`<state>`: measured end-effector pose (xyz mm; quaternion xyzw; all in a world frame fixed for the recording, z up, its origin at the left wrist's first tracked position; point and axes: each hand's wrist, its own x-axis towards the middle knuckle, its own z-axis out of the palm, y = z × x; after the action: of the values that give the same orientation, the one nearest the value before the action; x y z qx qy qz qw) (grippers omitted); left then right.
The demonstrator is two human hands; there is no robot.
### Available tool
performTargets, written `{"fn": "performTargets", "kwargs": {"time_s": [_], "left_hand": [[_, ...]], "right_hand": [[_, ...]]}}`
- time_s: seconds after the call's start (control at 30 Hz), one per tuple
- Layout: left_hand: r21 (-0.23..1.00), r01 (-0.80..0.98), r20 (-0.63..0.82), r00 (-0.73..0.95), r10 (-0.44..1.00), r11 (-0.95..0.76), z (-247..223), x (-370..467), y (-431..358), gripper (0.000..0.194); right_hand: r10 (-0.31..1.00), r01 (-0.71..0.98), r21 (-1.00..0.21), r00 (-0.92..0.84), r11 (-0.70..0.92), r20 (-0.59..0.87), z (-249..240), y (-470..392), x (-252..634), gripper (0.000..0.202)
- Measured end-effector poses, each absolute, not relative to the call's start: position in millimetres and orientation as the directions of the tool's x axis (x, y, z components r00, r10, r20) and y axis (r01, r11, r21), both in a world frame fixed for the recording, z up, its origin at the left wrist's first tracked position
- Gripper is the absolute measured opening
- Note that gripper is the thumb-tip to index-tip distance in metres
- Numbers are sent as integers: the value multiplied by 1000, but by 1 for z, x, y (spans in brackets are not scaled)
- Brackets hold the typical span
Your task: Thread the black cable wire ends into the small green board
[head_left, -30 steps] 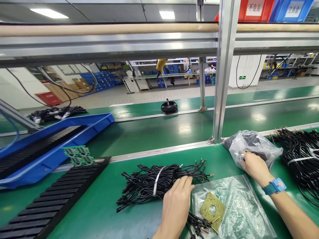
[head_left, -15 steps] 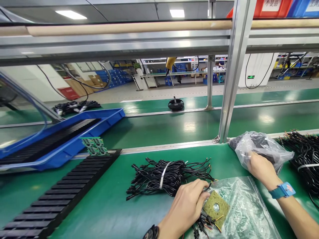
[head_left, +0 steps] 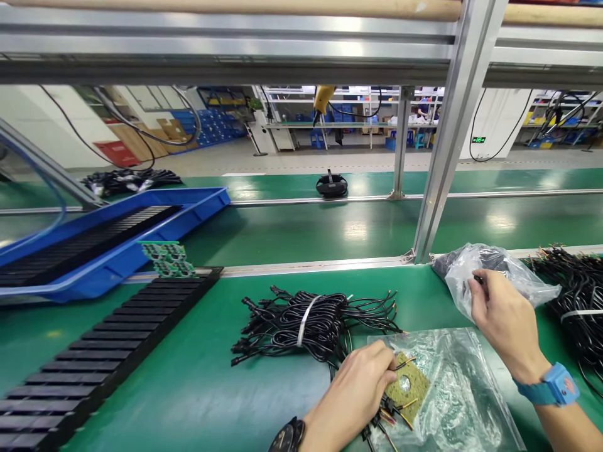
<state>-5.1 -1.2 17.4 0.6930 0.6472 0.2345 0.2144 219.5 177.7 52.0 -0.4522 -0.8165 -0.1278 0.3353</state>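
Head view, green bench, flat bag between the hands, cable bundle just beyond the left hand, which pinches a cable over the sponge, right hand apart, before a crumpled bag, fingertips closed on a black part

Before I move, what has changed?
The right hand has lifted from the bulging bag, pinching a small black piece. The left hand has shifted right from the cable bundle to the sponge, gripping a cable end. Bag, bundle and sponge stayed.
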Motion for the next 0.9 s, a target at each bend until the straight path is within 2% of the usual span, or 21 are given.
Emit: {"fn": "performTargets", "kwargs": {"time_s": [0.1,0.2,0.37,0.57,0.73,0.9], "left_hand": [[554,831,22,53,998,-56,19,-5,-2,16],[454,891,-37,45,998,-24,21,-4,-2,16],[305,952,-155,16,988,33,25,0,0,21],[237,970,-229,8,973,48,28,5,3,25],[262,964,-205,5,979,50,26,7,2,24],[260,965,-166,13,986,31,21,5,1,19]], "right_hand": [[566,650,-158,-486,744,666,50,166,209,28],[473,417,-233,-687,879,552,43,154,198,23],[354,205,-447,-892,871,280,37,130,184,20],[247,88,-600,-951,795,188,35,112,176,16],[234,123,-598,-966,792,111,27,110,176,17],[251,125,-634,-962,763,112,24,113,178,20]]}}
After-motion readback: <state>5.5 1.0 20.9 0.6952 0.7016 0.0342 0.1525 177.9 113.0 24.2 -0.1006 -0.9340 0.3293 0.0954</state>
